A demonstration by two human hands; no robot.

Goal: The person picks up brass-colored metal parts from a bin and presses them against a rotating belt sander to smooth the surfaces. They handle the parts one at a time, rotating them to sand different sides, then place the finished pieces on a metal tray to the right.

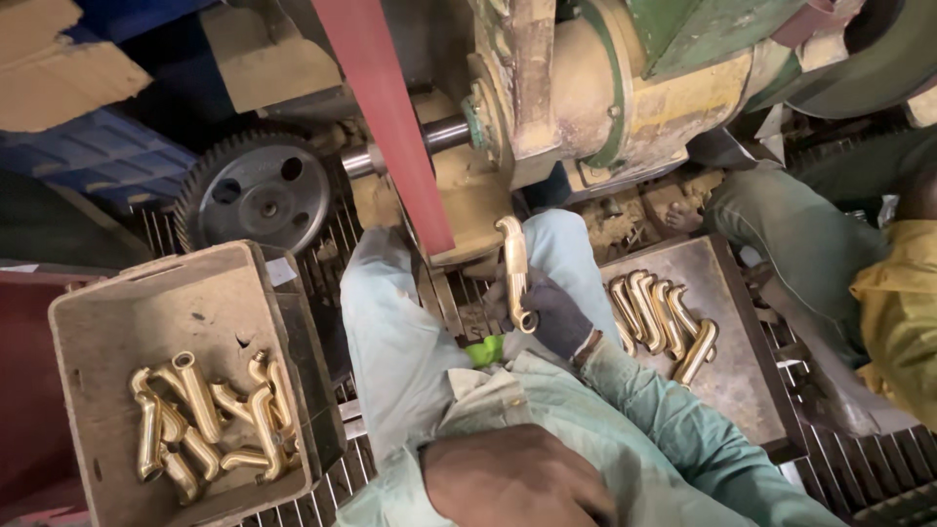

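Cramped between knees, with the red sanding belt (390, 117) close on the left and the motor housing (605, 88) overhead. Brass spout (514, 273) held upright just beside the belt's lower edge, its lower end gripped in the gloved right hand (551, 312), fingers wrapped tight around it. Left hand (517, 488) bare, resting low; finger posture unclear. Cardboard box (107, 322) left, metal tray (752, 390) right, both holding more brass spouts.

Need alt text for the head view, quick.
A gloved right hand holds a curved brass pipe up by a red belt on a grinding machine. More brass pipes fill a box left and a tray right.
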